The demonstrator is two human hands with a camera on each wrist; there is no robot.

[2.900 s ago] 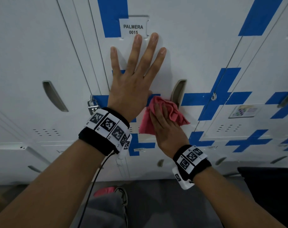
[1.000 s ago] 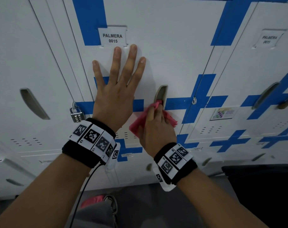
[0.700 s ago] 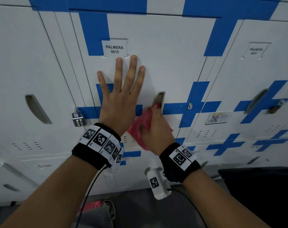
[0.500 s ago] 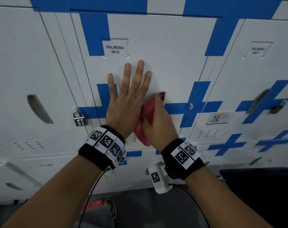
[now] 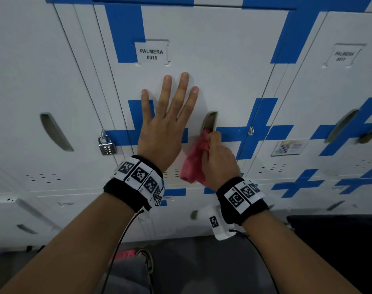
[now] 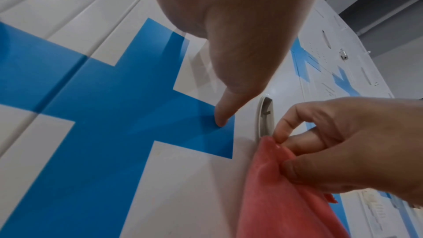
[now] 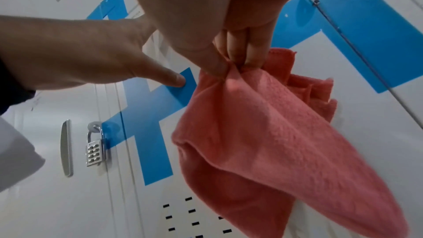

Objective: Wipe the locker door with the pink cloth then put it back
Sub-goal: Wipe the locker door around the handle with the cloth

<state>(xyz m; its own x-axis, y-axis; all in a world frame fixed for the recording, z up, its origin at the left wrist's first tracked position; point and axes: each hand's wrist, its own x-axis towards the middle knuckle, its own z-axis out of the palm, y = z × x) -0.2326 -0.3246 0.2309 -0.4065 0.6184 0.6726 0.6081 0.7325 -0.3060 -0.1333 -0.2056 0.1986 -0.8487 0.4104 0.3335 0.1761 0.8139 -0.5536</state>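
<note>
The white locker door [image 5: 223, 66] with blue cross stripes carries a label reading PALMERA 0015. My left hand [image 5: 166, 124] lies flat on it with fingers spread, thumb tip on the blue stripe [image 6: 220, 122]. My right hand [image 5: 216, 158] pinches the top of the pink cloth [image 5: 193, 164] [image 7: 263, 133] between thumb and fingertips, right at the lower end of the recessed door handle [image 5: 209, 122] [image 6: 265, 115]. The cloth hangs down bunched below the pinch, against the door.
A combination padlock [image 5: 106, 145] [image 7: 95, 149] hangs on the hasp left of my left wrist. Neighbouring lockers stand on both sides, one with a small sticker [image 5: 289, 147]. A dark surface [image 5: 340, 240] sits low on the right, floor and a shoe [image 5: 146, 262] below.
My right hand went from pressing the cloth flat on the door to bunching it and pinching its top at the handle recess. The left hand shifted slightly right, still flat on the door.
</note>
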